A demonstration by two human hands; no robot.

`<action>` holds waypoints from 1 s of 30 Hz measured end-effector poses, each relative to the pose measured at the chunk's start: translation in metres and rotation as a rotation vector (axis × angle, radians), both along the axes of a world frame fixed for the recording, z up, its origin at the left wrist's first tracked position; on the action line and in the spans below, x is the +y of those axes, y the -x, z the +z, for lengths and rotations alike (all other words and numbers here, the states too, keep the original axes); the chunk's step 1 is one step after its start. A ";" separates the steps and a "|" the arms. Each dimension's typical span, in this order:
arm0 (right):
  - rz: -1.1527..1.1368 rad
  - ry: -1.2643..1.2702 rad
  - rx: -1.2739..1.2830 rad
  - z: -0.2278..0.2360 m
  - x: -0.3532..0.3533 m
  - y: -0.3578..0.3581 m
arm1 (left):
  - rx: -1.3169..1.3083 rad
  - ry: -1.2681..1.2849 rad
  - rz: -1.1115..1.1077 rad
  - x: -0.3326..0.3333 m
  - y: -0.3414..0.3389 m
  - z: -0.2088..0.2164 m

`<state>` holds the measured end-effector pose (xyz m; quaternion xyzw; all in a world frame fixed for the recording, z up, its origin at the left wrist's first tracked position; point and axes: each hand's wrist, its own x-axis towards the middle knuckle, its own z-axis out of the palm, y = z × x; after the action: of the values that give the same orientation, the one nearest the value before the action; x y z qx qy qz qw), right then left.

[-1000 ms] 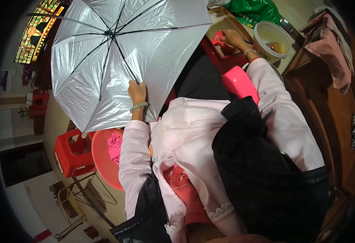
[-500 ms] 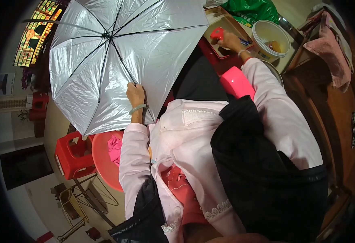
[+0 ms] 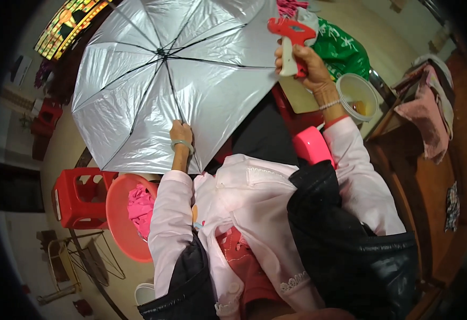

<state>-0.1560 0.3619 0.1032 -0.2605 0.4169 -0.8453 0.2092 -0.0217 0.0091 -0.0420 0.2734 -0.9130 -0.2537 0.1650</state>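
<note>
An opened umbrella (image 3: 137, 101) spreads its silver underside and black ribs across the upper left. My left hand (image 3: 180, 133) is closed on one of its ribs, close to the lower edge of the canopy. Raised beyond the umbrella's right edge, my right hand (image 3: 311, 66) grips a red and white tagging gun (image 3: 292, 34) by its pale handle. The gun's narrow red end points left toward the canopy. Below that hand is a shallow tray (image 3: 303, 101), partly hidden by my forearm.
A green plastic bag (image 3: 340, 50) and a white bucket (image 3: 359, 96) stand at upper right. A pink box-like object (image 3: 313, 145) lies beside my right sleeve. At left are a red stool (image 3: 81, 197) and a red basin (image 3: 117, 213) with pink cloth (image 3: 140, 208).
My right hand has lifted the tagging gun up from over the tray, turning it toward the canopy. The left hand keeps its hold on the umbrella. The whole view has shifted.
</note>
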 end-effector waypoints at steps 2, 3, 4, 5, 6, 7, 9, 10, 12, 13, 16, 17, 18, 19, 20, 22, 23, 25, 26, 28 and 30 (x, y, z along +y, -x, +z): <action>0.116 -0.022 -0.022 0.004 -0.019 -0.013 | 0.024 -0.008 0.022 -0.003 0.000 -0.006; 0.152 -0.056 -0.037 0.004 -0.027 -0.017 | 0.011 -0.107 0.043 -0.005 0.001 -0.008; 0.188 -0.092 -0.054 0.003 -0.033 -0.021 | -0.001 -0.208 0.064 -0.006 0.003 -0.011; 0.209 -0.101 -0.055 0.003 -0.038 -0.023 | 0.009 -0.223 0.067 -0.007 0.003 -0.012; 0.222 -0.145 -0.048 0.003 -0.040 -0.025 | 0.008 -0.233 0.088 -0.007 0.004 -0.014; 0.233 -0.187 -0.043 0.002 -0.042 -0.027 | 0.010 -0.219 0.088 -0.006 0.005 -0.012; 0.253 -0.232 -0.040 0.000 -0.046 -0.034 | 0.004 -0.212 0.105 -0.004 0.005 -0.010; 0.269 -0.239 -0.048 0.001 -0.049 -0.035 | 0.031 -0.177 0.084 -0.002 0.003 -0.006; 0.270 -0.303 -0.075 -0.001 -0.057 -0.036 | 0.032 -0.201 0.091 -0.005 0.001 -0.009; 0.275 -0.334 -0.094 -0.002 -0.061 -0.040 | 0.004 -0.264 0.114 -0.010 0.001 -0.012; 0.323 -0.534 -0.163 -0.004 -0.092 -0.043 | 0.033 -0.351 0.097 -0.017 0.002 -0.016; 0.308 -0.557 -0.204 -0.004 -0.102 -0.049 | 0.028 -0.395 0.085 -0.013 0.006 -0.007; 0.294 -0.580 -0.244 -0.008 -0.115 -0.056 | 0.037 -0.454 0.087 -0.007 0.004 0.000; 0.317 -0.575 -0.258 -0.015 -0.130 -0.058 | 0.054 -0.510 0.090 -0.004 0.004 0.006; 0.327 -0.585 -0.302 -0.024 -0.143 -0.061 | 0.036 -0.505 0.108 -0.003 0.004 0.009; 0.347 -0.607 -0.385 -0.044 -0.170 -0.065 | 0.072 -0.621 0.063 -0.003 0.003 0.013; 0.359 -0.604 -0.397 -0.053 -0.180 -0.067 | 0.059 -0.618 0.075 -0.002 0.001 0.014; 0.286 -0.643 -0.336 -0.069 -0.200 -0.070 | 0.049 -0.628 0.049 -0.002 -0.002 0.017; 0.246 -0.662 -0.303 -0.078 -0.205 -0.074 | 0.046 -0.632 0.033 0.000 -0.004 0.017; 0.213 -0.671 -0.286 -0.086 -0.215 -0.079 | 0.073 -0.653 0.042 0.004 -0.005 0.017; 0.138 -0.698 -0.256 -0.090 -0.222 -0.083 | 0.098 -0.617 0.060 0.007 -0.006 0.015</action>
<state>-0.0726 0.1398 0.0130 -0.0932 0.6318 -0.6622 0.3921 -0.0161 0.0164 -0.0271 0.3246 -0.7755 -0.5267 0.1256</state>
